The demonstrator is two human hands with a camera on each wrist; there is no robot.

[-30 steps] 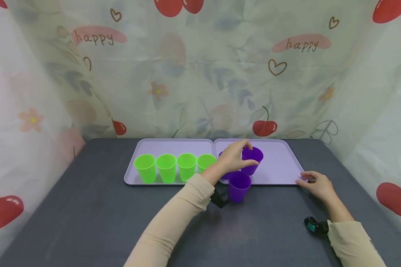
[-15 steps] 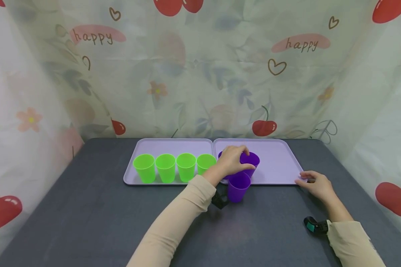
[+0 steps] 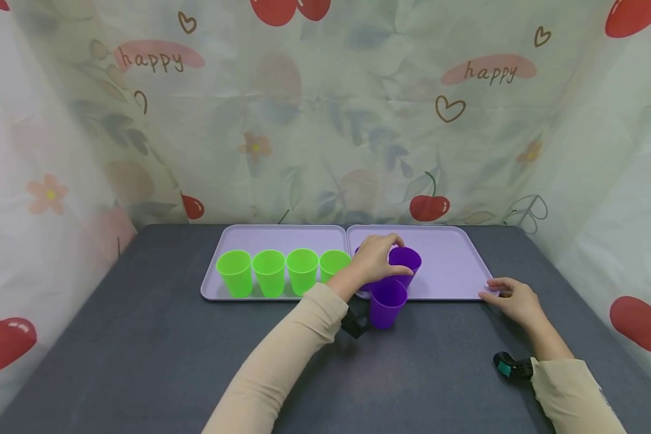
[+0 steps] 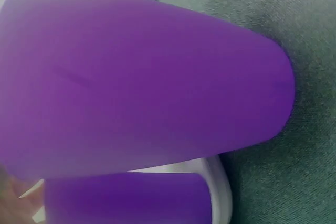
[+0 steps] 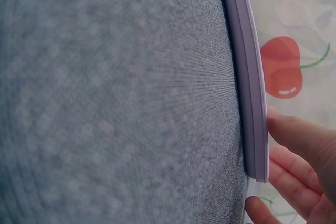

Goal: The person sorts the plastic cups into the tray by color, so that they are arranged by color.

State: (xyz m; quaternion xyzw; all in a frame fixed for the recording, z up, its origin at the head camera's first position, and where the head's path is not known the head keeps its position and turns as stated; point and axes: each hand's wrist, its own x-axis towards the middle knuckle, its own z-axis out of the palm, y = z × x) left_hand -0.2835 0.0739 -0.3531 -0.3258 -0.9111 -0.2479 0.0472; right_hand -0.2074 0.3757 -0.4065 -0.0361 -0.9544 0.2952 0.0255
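Observation:
In the head view, my left hand (image 3: 373, 260) curls its thumb and fingers round a purple cup (image 3: 407, 259) on the right-hand lilac tray (image 3: 450, 262). Another purple cup is mostly hidden behind that hand. A third purple cup (image 3: 388, 304) stands upright on the table just in front of the tray, and its side (image 4: 157, 82) fills much of the left wrist view. At the tray's near right corner, my right hand (image 3: 515, 301) holds the edge between thumb and fingers. The right wrist view shows its thumb (image 5: 294, 135) against the tray rim (image 5: 252, 87).
A left-hand lilac tray (image 3: 282, 234) adjoins the other one. On it stands a row of several upright green cups (image 3: 269, 274), the rightmost partly covered by my left wrist. The dark table (image 3: 412, 380) ends behind the trays at a patterned curtain (image 3: 325, 150).
My left hand and the purple cup it grips have shifted slightly left and nearer, then stayed almost still over the last half second. The right hand has kept its place.

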